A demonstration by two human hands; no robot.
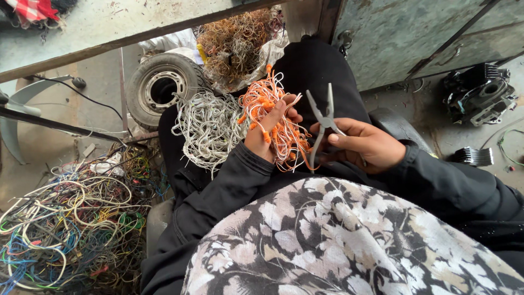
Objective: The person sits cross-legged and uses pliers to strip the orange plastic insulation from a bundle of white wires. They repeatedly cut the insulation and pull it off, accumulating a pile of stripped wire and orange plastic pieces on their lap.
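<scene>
Orange wires (pixel 275 123) sat bunched in my left hand (pixel 267 136), fingers clenched around them. Just right, my right hand (pixel 363 145) gripped pliers (pixel 326 117), open tips pointing up beside the bundle.

The pliers (pixel 326 117) are bare grey metal, dull in sheen. The orange wires (pixel 275 123) wear matt plastic insulation, as do the pale wires (pixel 210 128). The tyre (pixel 161 87) is rough black rubber. The floor (pixel 60 139) is gritty concrete.
</scene>
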